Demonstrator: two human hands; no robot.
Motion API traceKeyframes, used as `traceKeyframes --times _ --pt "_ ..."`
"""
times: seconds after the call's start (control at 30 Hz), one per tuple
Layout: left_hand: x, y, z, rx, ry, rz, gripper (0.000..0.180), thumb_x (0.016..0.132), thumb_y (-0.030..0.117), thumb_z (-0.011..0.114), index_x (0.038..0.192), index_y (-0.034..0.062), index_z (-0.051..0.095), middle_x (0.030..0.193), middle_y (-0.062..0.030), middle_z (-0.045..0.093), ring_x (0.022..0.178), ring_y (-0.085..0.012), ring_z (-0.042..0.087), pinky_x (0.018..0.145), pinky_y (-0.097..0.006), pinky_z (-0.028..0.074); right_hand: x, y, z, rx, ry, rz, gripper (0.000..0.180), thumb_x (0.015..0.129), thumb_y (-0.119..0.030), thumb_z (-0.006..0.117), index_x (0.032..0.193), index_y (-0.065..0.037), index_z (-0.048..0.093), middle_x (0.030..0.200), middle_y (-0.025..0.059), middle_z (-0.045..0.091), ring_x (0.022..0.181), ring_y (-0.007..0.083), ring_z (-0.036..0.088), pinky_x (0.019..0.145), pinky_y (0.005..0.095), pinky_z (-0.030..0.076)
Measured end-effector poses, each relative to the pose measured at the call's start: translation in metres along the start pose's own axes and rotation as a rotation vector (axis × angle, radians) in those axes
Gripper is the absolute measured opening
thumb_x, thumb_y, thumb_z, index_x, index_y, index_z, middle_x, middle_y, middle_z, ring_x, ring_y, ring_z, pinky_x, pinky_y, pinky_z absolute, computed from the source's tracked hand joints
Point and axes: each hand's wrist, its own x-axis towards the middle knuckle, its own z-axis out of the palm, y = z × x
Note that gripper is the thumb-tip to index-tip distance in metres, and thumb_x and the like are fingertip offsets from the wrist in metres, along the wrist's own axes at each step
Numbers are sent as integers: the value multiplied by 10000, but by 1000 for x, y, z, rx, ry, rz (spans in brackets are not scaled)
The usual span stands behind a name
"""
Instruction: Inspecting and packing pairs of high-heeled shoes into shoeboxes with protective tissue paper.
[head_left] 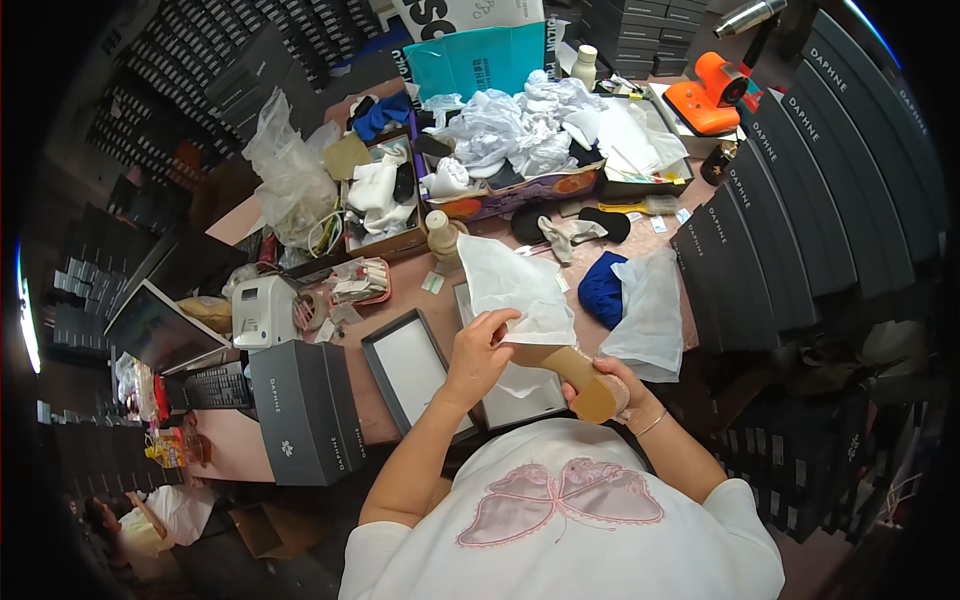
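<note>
My left hand grips the edge of a sheet of white tissue paper that is wrapped over a tan block-heeled shoe. My right hand holds that shoe from below at its heel end, just above my chest. Beneath both hands lie an open grey shoe box and its lid on the pink table. A blue cloth and a white dust bag sit to the right of the paper.
A closed dark grey shoe box stands at the left, beside a small white label printer and a keyboard. Cardboard trays of white paper and cloth crowd the far table. Stacked black boxes line the right side. An orange tool sits far right.
</note>
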Motion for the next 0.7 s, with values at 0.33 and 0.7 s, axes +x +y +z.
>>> traceKeyframes --times 0.33,0.7 --pt "-20 47 21 77 -35 496 375 678 21 696 1051 50 663 703 -62 528 589 -213 559 521 -311 445 7 0 34 184 43 -185 411 933 -253 489 1256 0 493 1188 145 590 1019 252 622 854 372 533" --pt "-56 34 56 136 -184 787 342 695 29 671 1036 65 660 646 -30 479 532 -186 531 465 -318 424 49 -11 27 -1829 344 -635 483 914 -243 524 1347 -47 444 1293 93 526 1207 257 490 1036 357 386"
